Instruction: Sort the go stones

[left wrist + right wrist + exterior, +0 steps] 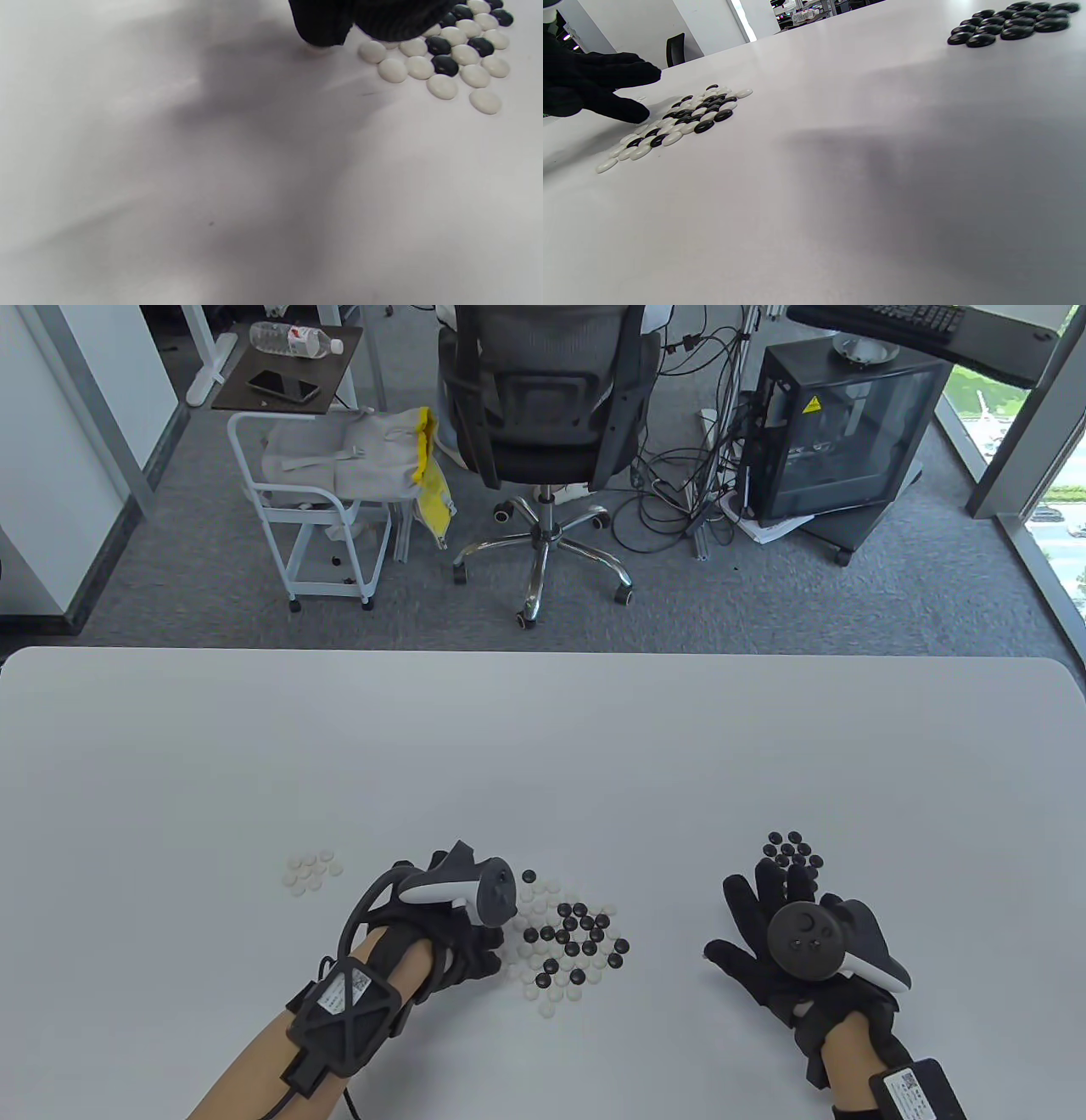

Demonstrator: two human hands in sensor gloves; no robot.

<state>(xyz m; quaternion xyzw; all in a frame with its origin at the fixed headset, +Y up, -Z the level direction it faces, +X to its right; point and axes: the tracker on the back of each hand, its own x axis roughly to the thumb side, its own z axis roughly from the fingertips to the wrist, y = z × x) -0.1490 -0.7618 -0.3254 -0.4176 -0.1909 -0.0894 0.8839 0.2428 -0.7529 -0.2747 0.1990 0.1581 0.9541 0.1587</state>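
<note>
Right hand (785, 933) flat, fingers spread, left hand (462, 929) fingertips on mixed stones (568, 937), grip unclear

An office: grey carpet, a mesh swivel chair (543, 415) on castors, a glass-sided computer tower (840, 432) with tangled cables (687, 475), a keyboard (882, 318), and a white worktop (543, 755).

overhead view; wrist views low, close

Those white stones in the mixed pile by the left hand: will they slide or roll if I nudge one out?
Likely slide: the white stones look flat-bottomed lens shapes lying flat on the smooth table. Their glossy surface suggests slippery pinching. They sit packed against the black stones, so a nudge probably shifts neighbours.
</note>
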